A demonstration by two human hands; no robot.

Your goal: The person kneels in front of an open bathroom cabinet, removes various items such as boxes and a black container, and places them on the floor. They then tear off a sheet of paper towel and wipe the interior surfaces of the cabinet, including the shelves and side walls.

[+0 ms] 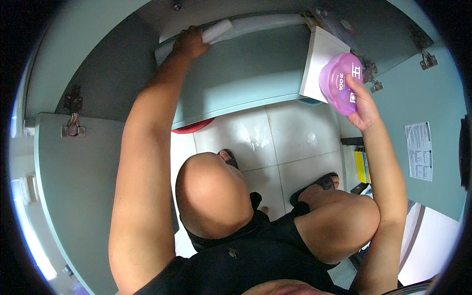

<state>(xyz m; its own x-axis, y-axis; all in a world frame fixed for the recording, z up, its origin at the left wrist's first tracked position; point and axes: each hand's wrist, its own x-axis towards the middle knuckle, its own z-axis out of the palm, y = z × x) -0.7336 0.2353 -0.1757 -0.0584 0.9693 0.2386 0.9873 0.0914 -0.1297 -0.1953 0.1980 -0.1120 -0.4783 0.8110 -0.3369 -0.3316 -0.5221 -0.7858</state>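
My right hand grips a purple plastic container with a scalloped outline and white writing, thumb across its printed face. The container overlaps a white box standing at the right end of the cabinet shelf. My left hand reaches to the back left of the shelf, beside a pale, translucent roll or wrapped bundle. Its fingers are bent at the near end of that bundle; whether they grip it cannot be made out.
Open cabinet doors flank me, the left door and the right door with a printed sheet. Clear plastic bags lie behind the white box. Under the shelf, a red rim shows above the tiled floor, near my knees.
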